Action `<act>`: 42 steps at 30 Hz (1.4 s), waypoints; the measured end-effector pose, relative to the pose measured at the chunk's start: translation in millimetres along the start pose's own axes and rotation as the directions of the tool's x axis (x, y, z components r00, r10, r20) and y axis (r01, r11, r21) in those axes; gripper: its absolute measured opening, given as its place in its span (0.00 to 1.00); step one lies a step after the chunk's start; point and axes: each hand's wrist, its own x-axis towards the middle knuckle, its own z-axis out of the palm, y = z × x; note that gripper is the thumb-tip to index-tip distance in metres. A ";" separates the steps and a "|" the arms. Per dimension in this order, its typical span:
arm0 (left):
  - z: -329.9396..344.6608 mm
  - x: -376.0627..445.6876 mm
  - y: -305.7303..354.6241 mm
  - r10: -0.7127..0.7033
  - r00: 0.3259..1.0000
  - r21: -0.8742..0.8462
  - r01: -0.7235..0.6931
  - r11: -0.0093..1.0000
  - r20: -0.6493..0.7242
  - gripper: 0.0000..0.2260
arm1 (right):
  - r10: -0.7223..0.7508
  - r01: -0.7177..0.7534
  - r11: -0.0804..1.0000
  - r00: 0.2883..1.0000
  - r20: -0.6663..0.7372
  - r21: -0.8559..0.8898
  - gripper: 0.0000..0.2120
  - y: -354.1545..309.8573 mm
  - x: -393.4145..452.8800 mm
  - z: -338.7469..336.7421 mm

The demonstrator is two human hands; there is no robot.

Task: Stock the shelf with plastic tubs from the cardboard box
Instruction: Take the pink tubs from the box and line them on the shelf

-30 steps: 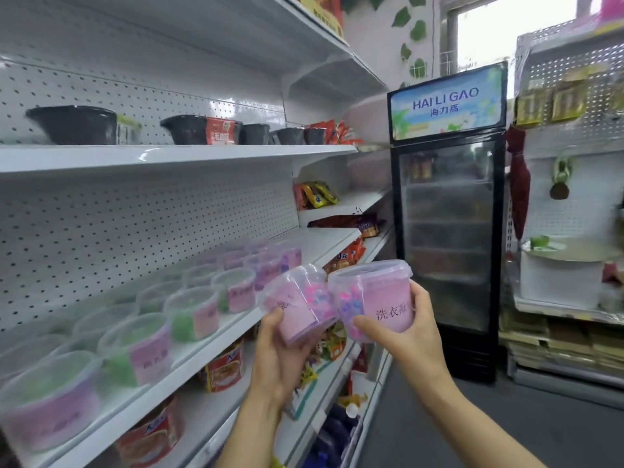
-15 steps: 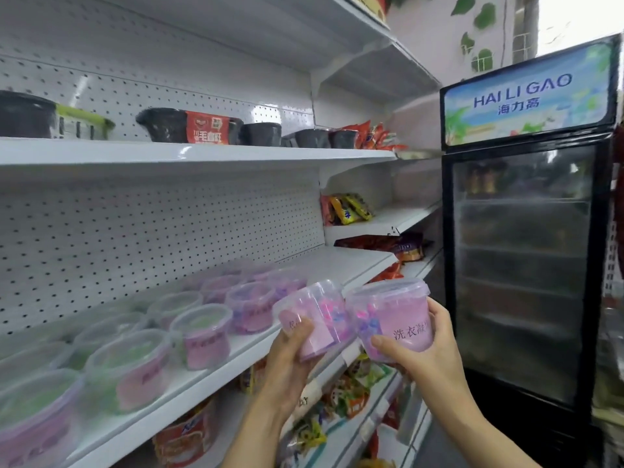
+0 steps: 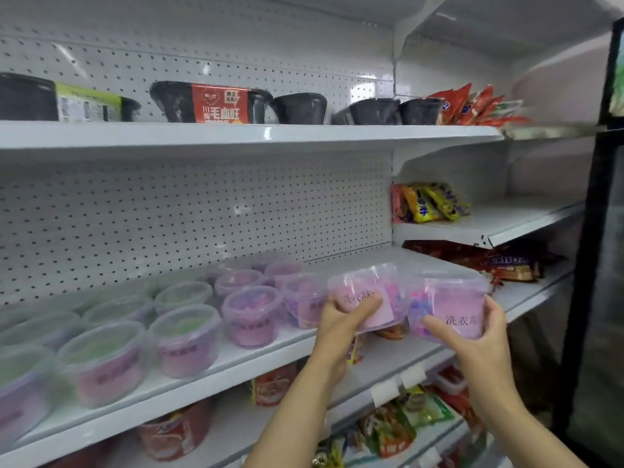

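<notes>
Head view: each hand, left [image 3: 341, 319] and right [image 3: 472, 336], grips a pink tub labelled 洗衣, left tub [image 3: 368, 292], right tub [image 3: 452, 305], beside shelf [image 3: 236, 363] tubs [image 3: 251, 314].

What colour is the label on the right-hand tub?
Pink, with dark characters, on the tub; head view.

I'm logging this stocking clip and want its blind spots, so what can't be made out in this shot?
- Cardboard box: outside the head view, so the remaining stock is unknown.
- Left hand tub: fingers cover its label, and whether it touches the shelf is unclear.
- Right hand tub: label text is partly covered by fingers.
- Shelved tubs at left: motion blur smears the labels.
- Lower-shelf packets: hidden by arms and the bottom edge.
</notes>
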 end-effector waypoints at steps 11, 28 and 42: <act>21.2 142.0 16.4 0.197 0.980 0.301 -0.177 0.937 -0.039 0.48 | -0.007 0.002 0.999 0.994 0.109 0.040 0.41 50.4 152.7 26.9; -29.0 287.9 49.3 0.132 0.940 0.781 0.178 0.599 -0.315 0.45 | 0.083 -0.107 0.993 0.943 0.323 0.057 0.43 150.2 300.5 141.5; -59.3 352.2 28.9 0.036 0.889 0.878 0.456 -0.142 -0.456 0.39 | 0.274 -0.248 0.961 0.814 0.513 -0.119 0.42 229.2 371.8 216.5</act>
